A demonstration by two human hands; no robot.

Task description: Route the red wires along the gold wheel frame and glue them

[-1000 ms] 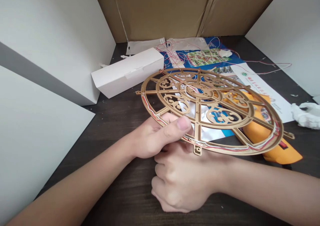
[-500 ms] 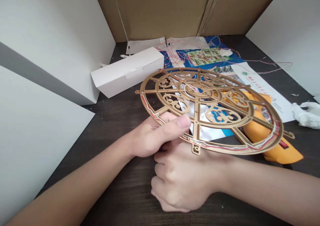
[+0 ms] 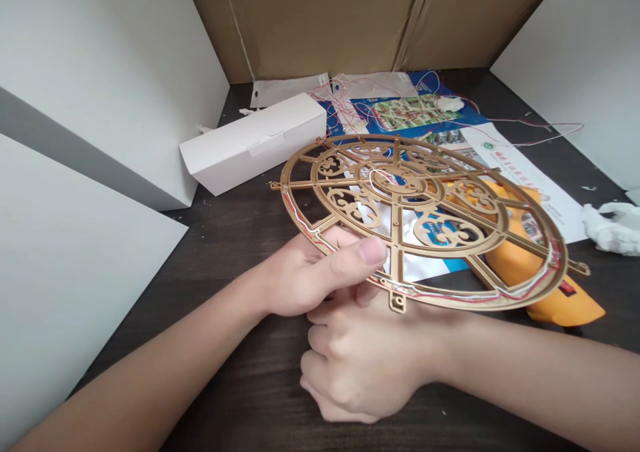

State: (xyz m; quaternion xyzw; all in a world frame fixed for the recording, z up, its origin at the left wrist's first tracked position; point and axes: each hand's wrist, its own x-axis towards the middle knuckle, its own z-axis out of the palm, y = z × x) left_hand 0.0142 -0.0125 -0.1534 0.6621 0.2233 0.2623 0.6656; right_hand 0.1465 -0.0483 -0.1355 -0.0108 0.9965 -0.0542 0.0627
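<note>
Gold openwork wheel frame (image 3: 395, 239) tilts over the dark table (image 3: 240, 252), gripped at its near-left rim by your left hand (image 3: 310, 279), your right hand (image 3: 365, 352) curled beneath, grip hidden, red and white wires (image 3: 553, 259) already along the near rim, loose wire (image 3: 345, 102) left beyond.

A gold filigree wheel (image 3: 396, 252) patterned with scrolled cutouts, red and white wire (image 3: 500, 295) tracing its rim, above an orange glue gun (image 3: 515, 259) with a red switch (image 3: 567, 288). Nearby, a white carton (image 3: 253, 147), a blue printed leaflet (image 3: 415, 113), a dark wood-grain table (image 3: 235, 385) and brown cardboard (image 3: 320, 25).
</note>
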